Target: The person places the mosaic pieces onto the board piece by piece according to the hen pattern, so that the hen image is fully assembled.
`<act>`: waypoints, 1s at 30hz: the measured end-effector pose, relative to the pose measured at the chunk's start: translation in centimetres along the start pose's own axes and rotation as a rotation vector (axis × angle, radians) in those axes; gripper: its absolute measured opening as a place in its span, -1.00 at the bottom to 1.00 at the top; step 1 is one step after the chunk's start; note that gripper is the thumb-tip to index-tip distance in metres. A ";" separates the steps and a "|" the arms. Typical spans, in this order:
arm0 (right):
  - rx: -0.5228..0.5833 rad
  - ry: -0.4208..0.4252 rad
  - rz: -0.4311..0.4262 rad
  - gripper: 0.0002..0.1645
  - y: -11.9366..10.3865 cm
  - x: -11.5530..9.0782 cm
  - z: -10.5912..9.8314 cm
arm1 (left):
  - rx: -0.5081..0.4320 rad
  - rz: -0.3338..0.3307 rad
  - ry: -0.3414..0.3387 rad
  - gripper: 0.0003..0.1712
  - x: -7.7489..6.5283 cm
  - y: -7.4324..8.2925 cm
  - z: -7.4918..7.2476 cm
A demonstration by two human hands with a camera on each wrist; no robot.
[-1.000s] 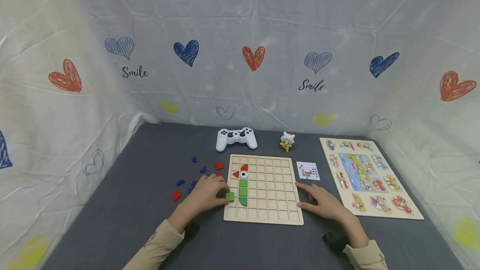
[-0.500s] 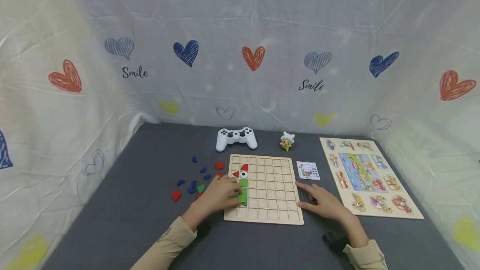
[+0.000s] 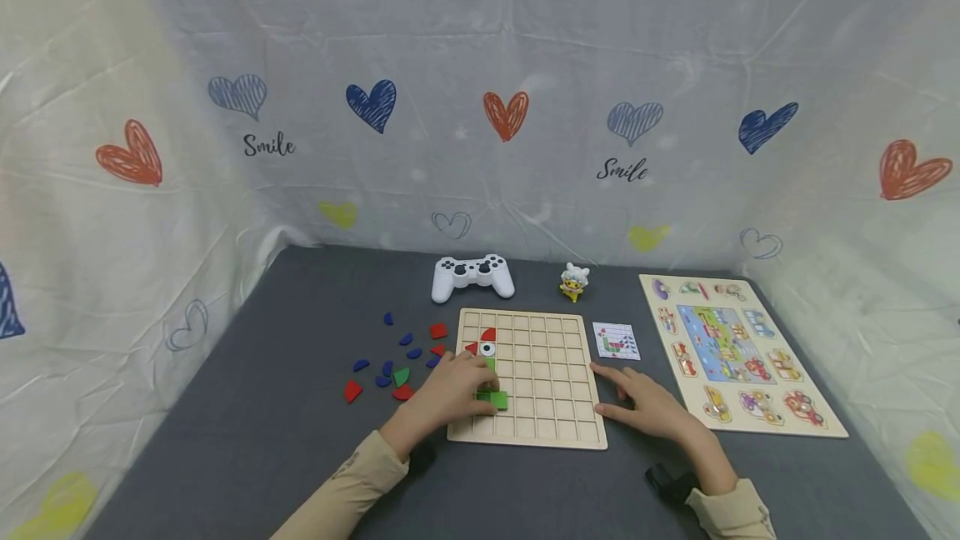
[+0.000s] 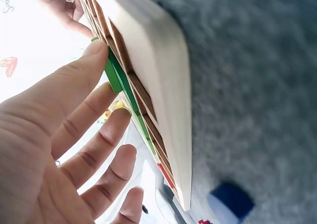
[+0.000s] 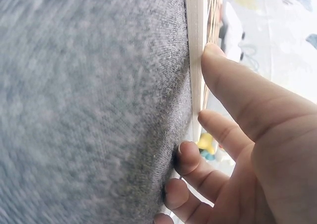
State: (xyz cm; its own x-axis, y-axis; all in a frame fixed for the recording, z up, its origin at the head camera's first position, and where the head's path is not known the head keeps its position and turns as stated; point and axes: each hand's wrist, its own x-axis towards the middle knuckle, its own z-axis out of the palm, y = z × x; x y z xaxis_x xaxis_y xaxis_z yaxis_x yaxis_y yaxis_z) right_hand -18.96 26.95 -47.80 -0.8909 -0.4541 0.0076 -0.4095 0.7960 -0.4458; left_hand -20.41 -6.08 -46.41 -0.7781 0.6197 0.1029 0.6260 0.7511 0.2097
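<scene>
We saw that, since one second earlier, the left hand (image 3: 453,386) had carried the green square (image 3: 499,401) from the nine-o'clock rim of the wooden board (image 3: 551,402) past the green column (image 3: 491,364) to its three-o'clock side, toward eight o'clock of the board's centre. Its grip pinched the square; we could not tell whether it sat in a cell. The right hand (image 3: 647,408) had stayed put, grip released, touching the board's three-o'clock edge. Out at nine o'clock, we saw a green piece (image 3: 401,376) and a red piece (image 3: 402,392) newly uncovered on the tabletop (image 3: 525,490).
</scene>
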 end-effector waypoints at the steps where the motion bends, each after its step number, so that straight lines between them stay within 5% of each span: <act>1: 0.001 0.000 -0.001 -0.22 0.0 0.0 0.0 | 0.003 -0.001 0.000 -0.69 0.0 0.1 0.0; 16: 0.004 0.003 0.001 -0.22 -0.3 -0.1 -0.2 | 0.013 0.014 -0.001 -0.68 0.8 0.3 0.8; 30: 0.001 -0.003 0.011 -0.21 0.0 0.0 -0.1 | 0.010 -0.005 -0.005 -0.69 0.0 0.6 0.2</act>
State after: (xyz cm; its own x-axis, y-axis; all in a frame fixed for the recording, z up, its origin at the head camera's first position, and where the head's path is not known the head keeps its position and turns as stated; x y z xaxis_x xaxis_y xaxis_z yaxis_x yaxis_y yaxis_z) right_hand -18.93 26.97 -47.74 -0.8947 -0.4468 -0.0003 -0.3995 0.8005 -0.4468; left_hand -20.02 -5.64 -46.45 -0.7807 0.6173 0.0967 0.6228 0.7562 0.2007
